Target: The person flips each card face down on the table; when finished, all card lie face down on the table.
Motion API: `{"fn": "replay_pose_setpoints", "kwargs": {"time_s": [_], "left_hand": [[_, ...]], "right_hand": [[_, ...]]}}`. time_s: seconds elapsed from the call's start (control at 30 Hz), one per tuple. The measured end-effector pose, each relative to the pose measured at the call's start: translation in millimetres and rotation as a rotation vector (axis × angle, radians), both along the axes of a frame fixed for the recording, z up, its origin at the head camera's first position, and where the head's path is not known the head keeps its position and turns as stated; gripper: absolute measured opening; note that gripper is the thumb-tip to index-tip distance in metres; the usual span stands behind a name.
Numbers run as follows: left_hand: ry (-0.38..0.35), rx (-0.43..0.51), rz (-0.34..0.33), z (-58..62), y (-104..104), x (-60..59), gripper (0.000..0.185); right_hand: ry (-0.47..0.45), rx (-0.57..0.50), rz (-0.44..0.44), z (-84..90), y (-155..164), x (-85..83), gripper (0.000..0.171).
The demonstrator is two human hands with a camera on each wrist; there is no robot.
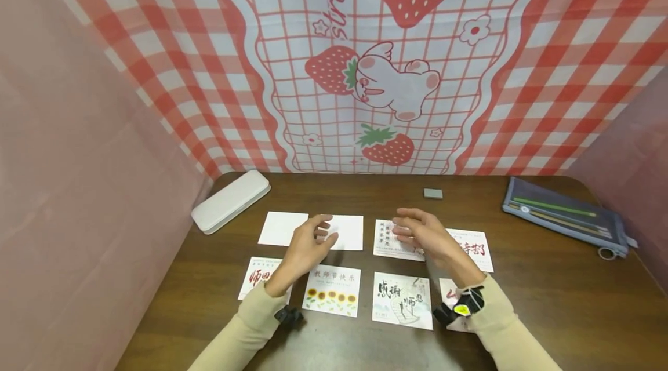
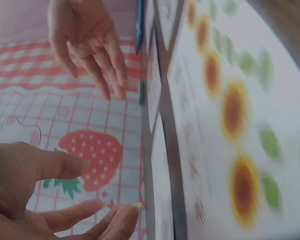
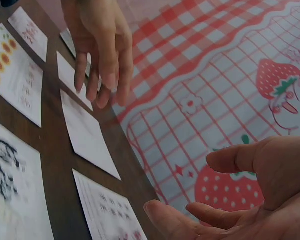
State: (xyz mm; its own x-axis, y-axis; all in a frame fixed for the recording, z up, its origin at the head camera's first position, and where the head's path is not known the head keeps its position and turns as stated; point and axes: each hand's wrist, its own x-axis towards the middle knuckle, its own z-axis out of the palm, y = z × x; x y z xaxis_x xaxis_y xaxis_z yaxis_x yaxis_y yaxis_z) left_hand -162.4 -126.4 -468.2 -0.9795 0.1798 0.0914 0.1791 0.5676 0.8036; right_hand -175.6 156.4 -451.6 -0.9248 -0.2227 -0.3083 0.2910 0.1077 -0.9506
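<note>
My left hand (image 1: 310, 244) hovers over the upper row of cards, between two blank white cards (image 1: 283, 228), its fingers loosely bent around nothing. My right hand (image 1: 425, 234) hangs above a card with black vertical writing (image 1: 386, 237) and one with red writing (image 1: 477, 249), holding nothing. Below lie a sunflower card (image 1: 331, 291), a card with black brush writing (image 1: 402, 300) and a red-lettered card (image 1: 256, 278). Another card (image 1: 447, 288) is partly hidden by the right wrist. In the left wrist view both palms face each other, fingers relaxed.
A white case (image 1: 231, 202) sits at the back left of the brown table (image 1: 344, 348). A small grey block (image 1: 432, 193) lies near the back edge. At the right is a blue mesh pencil pouch (image 1: 566, 214). A strawberry-patterned cloth (image 1: 365, 87) hangs behind.
</note>
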Motion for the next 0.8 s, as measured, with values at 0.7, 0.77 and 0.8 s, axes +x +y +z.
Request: {"fn": "replay_pose_setpoints", "kwargs": {"time_s": [0.7,0.77,0.8], "left_hand": [[-0.216,0.111,-0.172,-2.1,69.0,3.9,0.052],[-0.217,0.114,-0.166,-3.8,73.3,4.4,0.054],[-0.221,0.113,-0.163,-4.5,75.1,4.9,0.055]], "right_hand": [[-0.036,0.091,-0.032,-9.5,48.2,22.5,0.064],[-0.042,0.088,-0.024,-10.2,50.7,25.0,0.065],[-0.045,0.082,-0.020,-10.4,51.8,26.2,0.065]]}}
